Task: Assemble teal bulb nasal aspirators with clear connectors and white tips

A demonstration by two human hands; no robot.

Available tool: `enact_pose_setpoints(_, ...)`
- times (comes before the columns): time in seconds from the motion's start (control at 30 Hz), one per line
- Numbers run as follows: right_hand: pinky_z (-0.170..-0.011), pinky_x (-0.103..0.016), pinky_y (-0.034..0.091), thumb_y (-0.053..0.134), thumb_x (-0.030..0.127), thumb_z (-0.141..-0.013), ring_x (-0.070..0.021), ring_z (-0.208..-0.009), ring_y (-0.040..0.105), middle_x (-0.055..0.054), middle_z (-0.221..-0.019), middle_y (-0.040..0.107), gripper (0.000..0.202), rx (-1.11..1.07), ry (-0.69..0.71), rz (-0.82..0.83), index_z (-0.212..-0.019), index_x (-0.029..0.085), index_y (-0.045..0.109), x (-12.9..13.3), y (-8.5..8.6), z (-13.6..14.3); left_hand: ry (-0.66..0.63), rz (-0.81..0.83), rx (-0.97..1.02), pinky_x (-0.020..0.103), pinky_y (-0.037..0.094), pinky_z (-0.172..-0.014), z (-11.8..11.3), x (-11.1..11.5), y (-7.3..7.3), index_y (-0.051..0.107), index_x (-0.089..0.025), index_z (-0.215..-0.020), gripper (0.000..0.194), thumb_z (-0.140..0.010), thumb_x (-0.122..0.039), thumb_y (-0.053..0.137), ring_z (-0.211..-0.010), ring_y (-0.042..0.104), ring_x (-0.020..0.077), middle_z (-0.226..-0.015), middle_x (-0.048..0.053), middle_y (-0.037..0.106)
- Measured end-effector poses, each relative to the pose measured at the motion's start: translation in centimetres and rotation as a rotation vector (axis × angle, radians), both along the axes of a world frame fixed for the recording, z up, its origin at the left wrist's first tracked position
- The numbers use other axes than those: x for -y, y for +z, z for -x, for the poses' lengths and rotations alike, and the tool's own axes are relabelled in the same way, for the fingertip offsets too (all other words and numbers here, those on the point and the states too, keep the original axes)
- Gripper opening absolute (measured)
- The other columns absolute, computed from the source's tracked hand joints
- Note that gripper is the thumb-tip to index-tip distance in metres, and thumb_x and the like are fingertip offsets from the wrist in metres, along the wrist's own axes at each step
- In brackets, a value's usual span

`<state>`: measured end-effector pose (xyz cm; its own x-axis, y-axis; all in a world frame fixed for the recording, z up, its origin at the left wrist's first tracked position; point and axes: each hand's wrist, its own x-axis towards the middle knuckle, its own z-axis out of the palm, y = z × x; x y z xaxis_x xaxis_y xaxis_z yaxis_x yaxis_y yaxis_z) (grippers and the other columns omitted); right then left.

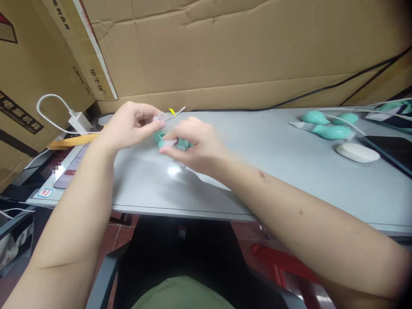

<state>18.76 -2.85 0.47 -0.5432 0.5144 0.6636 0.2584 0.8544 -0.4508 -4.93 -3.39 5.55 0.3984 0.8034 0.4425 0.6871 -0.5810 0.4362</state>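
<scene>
My left hand [137,124] is closed in a pinch on a small translucent plastic piece [160,116]. Just below its fingertips a teal rubber bulb [158,137] shows a round opening on top. My right hand [195,143], blurred by motion, pinches a pale translucent piece [170,143] between thumb and fingers, close against that bulb. Another teal part [183,142] with a clear ring shows under the right fingers, mostly hidden. Behind the hands lies a thin white strip [177,113] with a yellow tag [172,111].
Several teal bulbs [334,132], one with a clear pointed tip, lie at the table's right beside a white oval case [358,152] and cables. A phone [72,169] and white charger [80,123] are at left. Cardboard [206,51] walls the back edge.
</scene>
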Motion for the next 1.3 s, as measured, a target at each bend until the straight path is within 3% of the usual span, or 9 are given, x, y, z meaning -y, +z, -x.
enact_pose_setpoints(0.07, -0.092, -0.045, 0.039, 0.08, 0.022, -0.1, -0.028, -0.097, 0.057, -0.009, -0.103, 0.079, 0.004, 0.225, 0.022, -0.042, -0.096, 0.021, 0.081, 0.2, -0.3, 0.3, -0.003, -0.007, 0.033, 0.039, 0.054, -0.073, 0.3, 0.4, 0.3, 0.088, -0.027, -0.099, 0.022, -0.095, -0.047, 0.079, -0.085, 0.071, 0.023, -0.1, 0.007, 0.084)
enact_pose_setpoints(0.17, -0.09, -0.045, 0.032, 0.075, 0.018, -0.103, -0.0312, -0.104, 0.052, -0.014, -0.115, 0.082, 0.013, 0.459, 0.013, -0.024, -0.108, 0.019, 0.087, 0.4, -0.5, 0.6, -0.016, 0.019, 0.011, 0.037, 0.056, -0.072, 0.3, 0.8, 0.6, 0.089, -0.026, -0.097, 0.024, -0.091, -0.048, 0.081, -0.087, 0.074, 0.0228, -0.104, 0.008, 0.085)
enact_pose_setpoints(0.37, -0.088, -0.042, 0.022, 0.08, 0.012, -0.1, -0.0319, -0.111, 0.047, -0.012, -0.119, 0.086, 0.015, 0.602, -0.038, 0.058, -0.114, 0.017, 0.084, 0.8, 0.4, 1.0, 0.007, 0.2, -0.129, 0.034, 0.053, -0.067, 0.8, 0.6, 0.7, 0.086, -0.024, -0.1, 0.026, -0.086, -0.046, 0.081, -0.073, 0.072, 0.0201, -0.083, 0.003, 0.082)
enact_pose_setpoints(0.47, -0.087, -0.04, 0.019, 0.086, 0.015, -0.1, -0.031, -0.113, 0.047, -0.009, -0.115, 0.087, 0.012, 0.655, -0.064, 0.091, -0.111, 0.018, 0.082, 0.9, 0.8, 1.1, 0.042, 0.301, -0.265, 0.034, 0.054, -0.068, 0.7, 0.4, 0.9, 0.084, -0.024, -0.099, 0.03, -0.085, -0.05, 0.078, -0.075, 0.075, 0.0205, -0.086, 0.001, 0.084)
enact_pose_setpoints(0.63, -0.09, -0.041, 0.022, 0.087, 0.019, -0.102, -0.0317, -0.115, 0.048, -0.008, -0.118, 0.087, 0.013, 0.7, -0.097, 0.129, -0.113, 0.018, 0.083, 0.9, 1.0, 1.1, 0.131, 0.526, -0.455, 0.038, 0.059, -0.08, -0.4, 0.2, 1.0, 0.087, -0.029, -0.105, 0.035, -0.082, -0.054, 0.078, -0.094, 0.083, 0.0267, -0.104, 0.0, 0.09)
enact_pose_setpoints(0.97, -0.091, -0.044, 0.023, 0.075, 0.008, -0.1, -0.0345, -0.119, 0.05, -0.009, -0.127, 0.085, 0.021, 0.664, -0.118, 0.125, -0.115, 0.02, 0.083, 0.9, 0.5, 1.0, 0.129, 0.536, -0.438, 0.038, 0.053, -0.074, -1.2, 0.0, 0.4, 0.08, -0.028, -0.094, 0.031, -0.078, -0.055, 0.08, -0.089, 0.082, 0.0267, -0.096, 0.0, 0.088)
enact_pose_setpoints(1.17, -0.093, -0.042, 0.024, 0.084, 0.011, -0.096, -0.0336, -0.119, 0.053, -0.007, -0.117, 0.086, 0.019, 0.596, -0.093, 0.175, -0.111, 0.021, 0.078, 0.5, 0.5, 0.7, 0.12, 0.586, -0.33, 0.039, 0.061, -0.081, 0.4, -0.1, 0.8, 0.08, -0.029, -0.103, 0.045, -0.069, -0.057, 0.09, -0.099, 0.085, 0.0283, -0.105, 0.001, 0.09)
enact_pose_setpoints(1.3, -0.095, -0.042, 0.026, 0.087, 0.015, -0.093, -0.0311, -0.114, 0.054, -0.004, -0.108, 0.083, 0.021, 0.495, -0.06, 0.15, -0.102, 0.022, 0.071, 0.2, 0.4, 0.3, 0.146, 0.511, -0.21, 0.039, 0.057, -0.074, 2.2, 0.0, 1.6, 0.074, -0.027, -0.092, 0.048, -0.064, -0.058, 0.097, -0.083, 0.077, 0.0245, -0.089, 0.002, 0.082)
